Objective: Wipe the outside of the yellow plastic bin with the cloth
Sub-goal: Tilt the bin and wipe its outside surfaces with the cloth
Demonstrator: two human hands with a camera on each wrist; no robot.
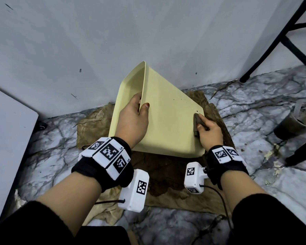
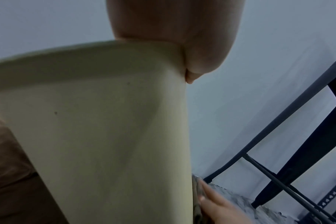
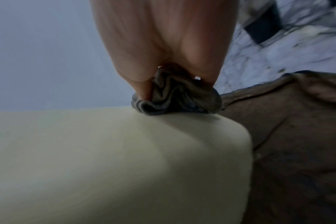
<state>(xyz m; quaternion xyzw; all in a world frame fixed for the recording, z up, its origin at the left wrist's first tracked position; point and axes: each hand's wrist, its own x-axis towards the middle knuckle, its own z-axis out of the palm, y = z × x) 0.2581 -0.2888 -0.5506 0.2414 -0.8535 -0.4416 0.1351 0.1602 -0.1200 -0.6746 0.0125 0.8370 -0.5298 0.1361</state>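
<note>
A pale yellow plastic bin (image 1: 168, 121) lies tipped on its side on brown paper by the wall, its mouth facing left. My left hand (image 1: 133, 119) grips the bin's rim, thumb on the outer wall and fingers inside; the same wall of the bin (image 2: 105, 136) fills the left wrist view. My right hand (image 1: 209, 132) holds a bunched dark grey cloth (image 1: 198, 123) and presses it on the outer wall near the bin's base corner. The cloth (image 3: 175, 97) sits pinched between the fingers against the bin (image 3: 105, 159). A few dark specks mark the wall above the cloth.
Stained brown paper (image 1: 166, 174) covers the marbled floor (image 1: 254, 106) under the bin. A grey wall (image 1: 113, 41) stands close behind. Black metal frame legs (image 1: 276, 41) rise at the right, with a dark pot of dirt (image 1: 293, 123) beside them. A white panel (image 1: 7, 138) borders the left.
</note>
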